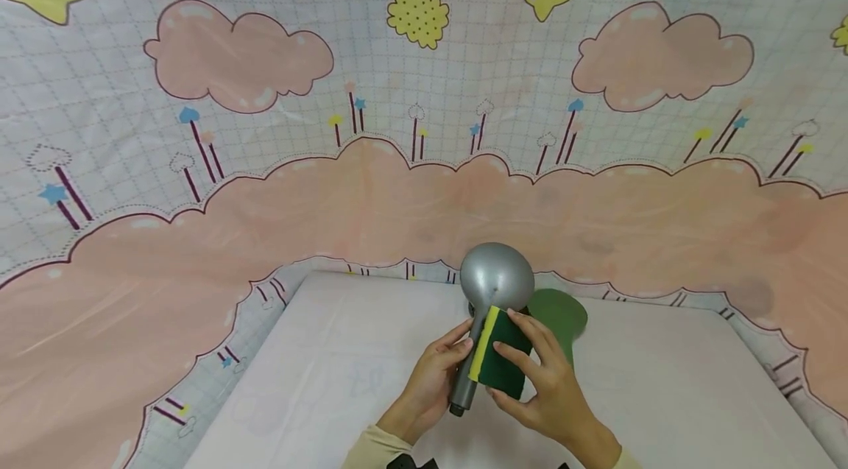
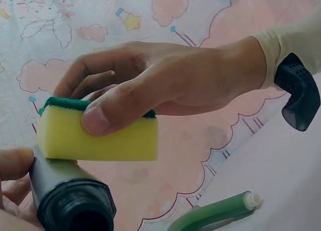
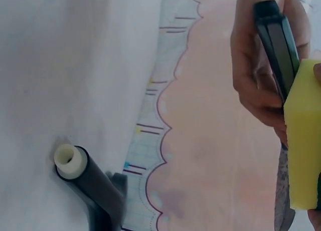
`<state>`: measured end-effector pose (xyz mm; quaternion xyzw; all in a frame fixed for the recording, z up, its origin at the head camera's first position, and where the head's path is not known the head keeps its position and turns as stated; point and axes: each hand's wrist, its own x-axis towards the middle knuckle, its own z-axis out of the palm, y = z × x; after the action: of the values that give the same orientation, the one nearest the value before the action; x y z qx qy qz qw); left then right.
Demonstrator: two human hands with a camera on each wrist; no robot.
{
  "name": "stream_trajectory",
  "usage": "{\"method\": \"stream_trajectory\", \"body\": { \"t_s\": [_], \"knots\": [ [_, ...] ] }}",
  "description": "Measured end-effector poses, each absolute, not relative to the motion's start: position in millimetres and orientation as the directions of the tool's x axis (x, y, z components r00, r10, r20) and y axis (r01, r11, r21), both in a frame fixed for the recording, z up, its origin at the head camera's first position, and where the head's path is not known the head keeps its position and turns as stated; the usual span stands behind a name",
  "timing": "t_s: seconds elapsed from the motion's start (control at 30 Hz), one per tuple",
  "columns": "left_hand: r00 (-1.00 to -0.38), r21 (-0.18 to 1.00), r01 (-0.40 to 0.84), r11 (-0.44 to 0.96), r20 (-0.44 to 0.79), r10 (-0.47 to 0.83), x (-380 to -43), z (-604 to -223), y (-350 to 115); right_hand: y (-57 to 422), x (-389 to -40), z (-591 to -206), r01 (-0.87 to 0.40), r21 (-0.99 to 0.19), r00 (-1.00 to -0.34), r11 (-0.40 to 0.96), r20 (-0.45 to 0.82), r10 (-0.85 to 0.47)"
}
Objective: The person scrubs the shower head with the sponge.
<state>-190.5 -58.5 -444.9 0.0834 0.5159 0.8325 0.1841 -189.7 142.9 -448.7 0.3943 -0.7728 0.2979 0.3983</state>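
Observation:
A grey hand shower head [image 1: 497, 276] is held up in the middle of the head view, its round head at the top and its handle slanting down. My left hand [image 1: 427, 388] grips that handle. In the left wrist view, the handle's dark threaded end [image 2: 75, 203] points towards the camera. My right hand [image 1: 556, 392] pinches a green and yellow sponge [image 1: 506, 355] between thumb and fingers. The sponge's yellow side [image 2: 100, 136] lies against the handle. In the right wrist view the sponge [image 3: 303, 136] covers part of the left hand's grip.
Behind the right hand, a green shower head [image 1: 559, 318] lies on the white table [image 1: 318, 358], partly hidden; its pale threaded end [image 2: 253, 200] shows in the left wrist view. A cloth printed with clouds [image 1: 245, 57] hangs behind the table.

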Motion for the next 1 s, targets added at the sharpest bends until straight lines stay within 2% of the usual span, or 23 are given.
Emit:
{"method": "stream_trajectory", "body": {
  "t_s": [0.23, 0.47, 0.77, 1.0],
  "knots": [
    [-0.934, 0.887, -0.208, -0.412, -0.055, 0.354, -189, -448, -61, 134, -182, -458, -0.871, -0.12, -0.338, 0.476, 0.85, -0.404],
    [-0.934, 0.878, -0.195, -0.438, -0.03, 0.356, -190, -449, -59, 135, -178, -461, -0.856, -0.122, -0.363, 0.503, 0.833, -0.417],
    [-0.931, 0.879, -0.198, -0.433, -0.03, 0.364, -188, -448, -61, 137, -180, -456, -0.86, -0.092, -0.338, 0.502, 0.84, -0.424],
    [-0.928, 0.879, -0.2, -0.432, -0.029, 0.371, -187, -446, -61, 139, -183, -447, -0.84, -0.083, -0.352, 0.536, 0.835, -0.422]
  ]
}}
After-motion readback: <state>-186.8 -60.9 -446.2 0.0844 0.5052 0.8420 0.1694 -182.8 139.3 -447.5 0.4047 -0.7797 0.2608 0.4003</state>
